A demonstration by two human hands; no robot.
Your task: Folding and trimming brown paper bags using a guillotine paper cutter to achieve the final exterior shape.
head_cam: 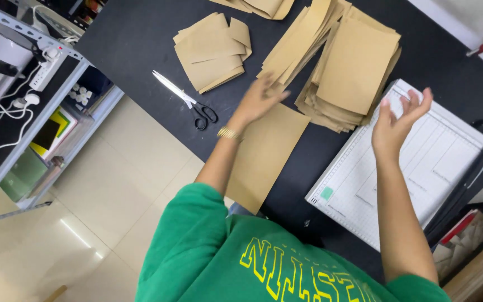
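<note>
Head view, looking down: the black table (pixel 141 33) carries everything, and the white paper trimmer (pixel 420 162) with its ruled grid serves here as the landmark. It sits at the table's near edge in front of the person, its black blade arm along the far side from the sheets, within easy reach of either hand. Just beside the trimmer, toward the table's far side, the big stack of brown sheets (pixel 353 67) lies fanned and uneven, likely so single sheets can be picked off. One loose brown sheet (pixel 266 154) lies near the trimmer, overhanging the table edge. The smaller pile of brown pieces (pixel 211 50) lies well apart from the trimmer. Scissors (pixel 188 100) rest closed between that pile and the loose sheet. The left hand (pixel 258 100) hovers spread above the loose sheet's top, holding nothing. The right hand (pixel 395 117) is raised over the trimmer's corner, fingers wide, empty.
</note>
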